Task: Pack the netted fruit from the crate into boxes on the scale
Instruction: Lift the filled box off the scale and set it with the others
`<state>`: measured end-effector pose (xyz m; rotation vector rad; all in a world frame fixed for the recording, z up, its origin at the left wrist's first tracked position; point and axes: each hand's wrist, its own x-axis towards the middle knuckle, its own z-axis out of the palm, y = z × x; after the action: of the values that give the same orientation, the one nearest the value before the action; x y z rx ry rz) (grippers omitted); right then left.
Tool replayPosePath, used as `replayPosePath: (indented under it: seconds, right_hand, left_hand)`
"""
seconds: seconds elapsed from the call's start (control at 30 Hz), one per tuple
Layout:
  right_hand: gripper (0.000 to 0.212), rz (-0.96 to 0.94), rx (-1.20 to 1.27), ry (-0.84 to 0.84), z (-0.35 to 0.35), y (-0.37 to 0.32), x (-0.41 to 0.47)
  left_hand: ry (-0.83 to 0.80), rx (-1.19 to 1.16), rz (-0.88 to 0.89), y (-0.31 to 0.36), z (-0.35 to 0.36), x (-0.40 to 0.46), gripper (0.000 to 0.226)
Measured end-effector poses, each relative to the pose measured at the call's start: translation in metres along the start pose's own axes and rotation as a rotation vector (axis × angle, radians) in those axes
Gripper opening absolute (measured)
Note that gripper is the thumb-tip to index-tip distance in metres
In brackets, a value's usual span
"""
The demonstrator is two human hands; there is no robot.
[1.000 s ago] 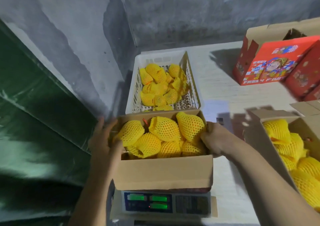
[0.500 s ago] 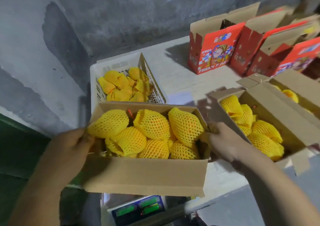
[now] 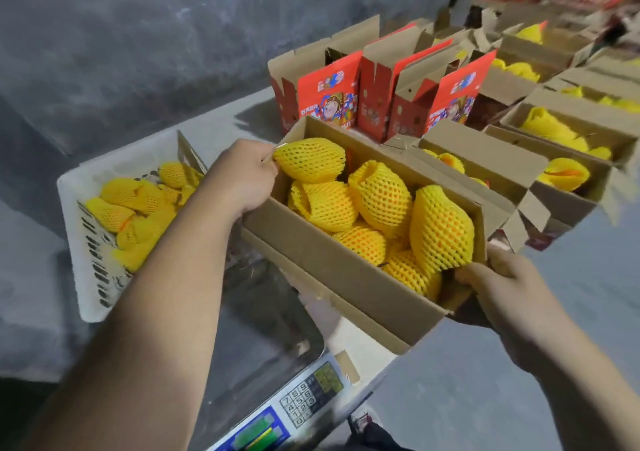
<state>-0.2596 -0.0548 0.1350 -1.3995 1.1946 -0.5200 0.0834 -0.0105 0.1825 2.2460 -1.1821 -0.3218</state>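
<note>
Full box [image 3: 349, 270] gripped at both ends, left hand [image 3: 239, 177] and right hand [image 3: 498, 288] closed on it, held clear of scale [image 3: 263, 339], likely bound for packed boxes [image 3: 485, 170].

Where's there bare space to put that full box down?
The scale's steel pan is bare, between the white crate and the table edge. A bare table strip lies behind the crate. Right of the held box, open boxes crowd together.
</note>
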Motion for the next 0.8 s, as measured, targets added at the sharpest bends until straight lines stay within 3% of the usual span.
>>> replayPosePath:
  seconds: [0.13, 0.33, 0.5, 0.67, 0.8]
  right_hand:
    - [0.047, -0.049, 0.044, -0.043, 0.02, 0.006, -0.014]
    - [0.047, 0.002, 0.111, -0.037, 0.036, 0.026, -0.03]
    - [0.037, 0.078, 0.197, -0.048, 0.039, 0.027, -0.03]
    - [0.028, 0.233, 0.223, 0.003, 0.053, 0.052, -0.026]
    - [0.028, 0.287, 0.232, 0.097, 0.046, 0.067, -0.012]
  left_hand:
    - [0.012, -0.002, -0.025, -0.002, -0.003, 0.005, 0.042]
    - [0.065, 0.116, 0.007, -0.014, 0.0, -0.013, 0.026]
    - [0.083, 0.162, 0.022, -0.018, -0.003, -0.012, 0.032]
    - [-0.004, 0.215, 0.027, -0.019, 0.018, -0.004, 0.034]
    - [-0.053, 0.203, 0.036, -0.021, 0.053, 0.001, 0.023]
